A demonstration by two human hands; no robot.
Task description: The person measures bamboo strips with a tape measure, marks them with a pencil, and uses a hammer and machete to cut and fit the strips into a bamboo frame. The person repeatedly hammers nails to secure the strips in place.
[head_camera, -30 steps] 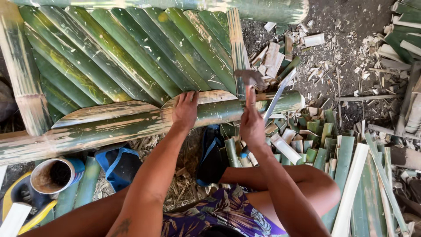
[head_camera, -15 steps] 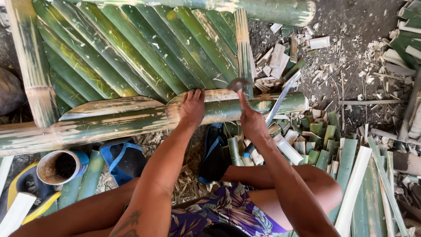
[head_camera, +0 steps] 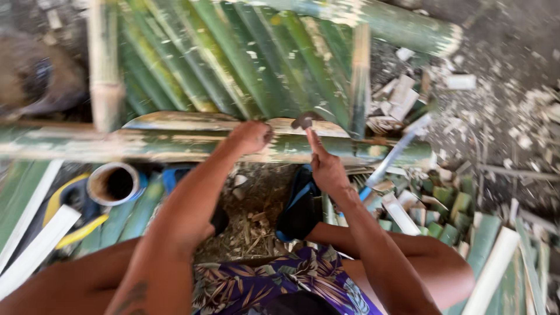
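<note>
Across the horizontal bamboo pole (head_camera: 175,146) that lies in front of the seated person, both hands are at work. The left hand (head_camera: 249,136) is curled into a loose fist pressed on top of the pole, near its middle; whether it pinches anything small is too blurred to tell. Just beside it along the pole, the right hand (head_camera: 326,169) is closed around the handle of a hammer (head_camera: 303,121), whose dark head hangs just above the pole's upper edge, close to the left hand. Beyond the pole, flat green bamboo slats (head_camera: 245,58) lie side by side at a slant, running away from it toward a second thick pole (head_camera: 402,29) at the far side. On the near side of the pole, below the left forearm, an open cylindrical container (head_camera: 114,184) stands on the ground. A long-bladed knife (head_camera: 394,154) leans against the pole past the right hand, among cut bamboo offcuts (head_camera: 443,210) and pale chips scattered over the ground.
</note>
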